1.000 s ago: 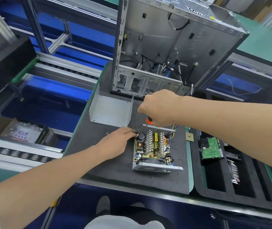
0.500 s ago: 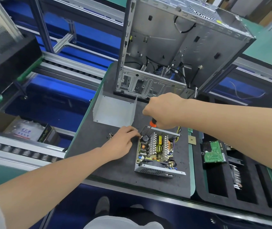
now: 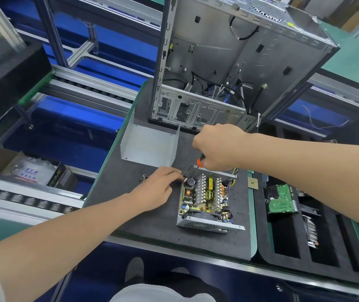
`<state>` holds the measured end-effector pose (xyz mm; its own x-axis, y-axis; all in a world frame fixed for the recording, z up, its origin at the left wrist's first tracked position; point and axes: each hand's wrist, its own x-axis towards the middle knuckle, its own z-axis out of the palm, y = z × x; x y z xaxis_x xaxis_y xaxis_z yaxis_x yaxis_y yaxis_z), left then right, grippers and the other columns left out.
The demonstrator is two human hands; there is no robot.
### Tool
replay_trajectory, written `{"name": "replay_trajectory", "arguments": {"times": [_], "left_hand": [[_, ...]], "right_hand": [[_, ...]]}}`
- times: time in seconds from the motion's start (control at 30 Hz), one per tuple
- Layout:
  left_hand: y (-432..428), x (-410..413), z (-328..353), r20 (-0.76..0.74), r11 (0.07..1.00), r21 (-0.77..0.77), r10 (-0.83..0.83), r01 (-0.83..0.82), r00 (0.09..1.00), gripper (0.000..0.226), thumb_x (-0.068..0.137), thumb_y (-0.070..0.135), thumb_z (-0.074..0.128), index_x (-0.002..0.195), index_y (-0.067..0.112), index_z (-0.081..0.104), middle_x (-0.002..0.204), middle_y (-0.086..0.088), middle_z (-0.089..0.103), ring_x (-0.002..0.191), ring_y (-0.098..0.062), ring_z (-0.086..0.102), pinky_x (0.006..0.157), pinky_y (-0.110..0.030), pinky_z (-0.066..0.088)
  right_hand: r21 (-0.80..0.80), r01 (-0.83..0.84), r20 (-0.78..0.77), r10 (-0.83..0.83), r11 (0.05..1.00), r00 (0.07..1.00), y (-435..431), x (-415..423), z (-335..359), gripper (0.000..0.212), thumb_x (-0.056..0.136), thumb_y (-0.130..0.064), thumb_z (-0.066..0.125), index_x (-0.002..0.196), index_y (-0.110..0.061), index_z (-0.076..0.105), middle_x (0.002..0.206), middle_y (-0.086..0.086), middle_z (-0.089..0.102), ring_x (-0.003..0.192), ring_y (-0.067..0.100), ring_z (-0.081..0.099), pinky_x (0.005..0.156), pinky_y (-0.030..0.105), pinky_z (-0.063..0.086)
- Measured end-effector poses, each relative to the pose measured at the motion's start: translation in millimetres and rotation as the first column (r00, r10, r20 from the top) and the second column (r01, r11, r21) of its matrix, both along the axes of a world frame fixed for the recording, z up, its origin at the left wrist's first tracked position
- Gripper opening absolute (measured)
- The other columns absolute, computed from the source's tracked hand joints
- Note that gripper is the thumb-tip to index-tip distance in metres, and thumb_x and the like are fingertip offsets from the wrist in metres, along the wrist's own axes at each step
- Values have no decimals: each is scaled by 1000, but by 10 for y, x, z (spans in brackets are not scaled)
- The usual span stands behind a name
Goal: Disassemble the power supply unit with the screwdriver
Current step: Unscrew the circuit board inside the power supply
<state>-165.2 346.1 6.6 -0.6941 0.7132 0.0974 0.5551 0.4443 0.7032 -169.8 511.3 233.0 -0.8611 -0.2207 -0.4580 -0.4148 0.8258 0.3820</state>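
- The PSU is sitting open-topped near the right corner of the mat's near edge, with its board and coils showing.
- Your right hand is hanging over the PSU's far wall, its fingers wrapped tight round the screwdriver. Only an orange bit of handle is showing under the fist, and the tip is hidden.
- Your left hand is resting on the mat with its fingertips bunched against the PSU's far left corner. Pinching the wall or just pressing it — I cannot tell.
- It is likely handling as a fairly heavy, stiff steel tray, so one bracing hand should be enough to stop it sliding.
- The sheet edges are probably sharp and the perforated walls thin, so be gripping the outer walls or corners, not the rim.
- The board is the fragile part — be keeping your fingers off the capacitors, coils and loose wires.
- The cover is lying at the mat's far left, and small screws are sitting just beside your left hand, easy to knock away.
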Motion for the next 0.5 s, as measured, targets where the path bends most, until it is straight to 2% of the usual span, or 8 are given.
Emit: {"name": "replay_trajectory", "arguments": {"times": [0.07, 0.2, 0.37, 0.5], "left_hand": [[-22, -9, -17, -30, 1000, 1, -28, 28, 999, 56, 91, -13, 47, 139, 10, 63, 150, -6, 54, 143, -22, 41, 123, -18, 18], [-23, 8, -38, -109, 998, -32, -63, 60, 992, 58, 89, -12, 50, 143, 7, 59, 148, -11, 55, 138, -29, 44, 123, -38, 33], [48, 2, -13, -140, 998, -30, -52, 48, 989, 52, 90, -8, 49, 137, 11, 60, 140, -6, 55, 125, -27, 45, 113, -38, 39], [30, 13, -34, -119, 999, -28, -46, 43, 992, 51, 89, -7, 49, 136, 11, 59, 143, -5, 55, 131, -24, 43, 116, -39, 38]], "right_hand": [[-13, 14, -2, -14, 1000, 1000, 5, 9, -8, 35, 93, -25, 57, 68, -20, 32, 74, 3, 40, 55, 21, 44, 49, 27, 32], [-22, 28, 23, -28, 999, 999, 10, 4, 0, 41, 94, -31, 60, 68, -22, 29, 74, 0, 39, 56, 19, 43, 49, 26, 31], [-21, 29, 25, -28, 999, 999, 5, 0, -9, 42, 95, -33, 61, 68, -23, 29, 75, 0, 38, 56, 18, 43, 48, 26, 31], [-31, 50, 29, -49, 998, 998, 6, 12, 17, 43, 95, -33, 61, 68, -23, 28, 75, 0, 37, 57, 18, 42, 49, 27, 31]]}}
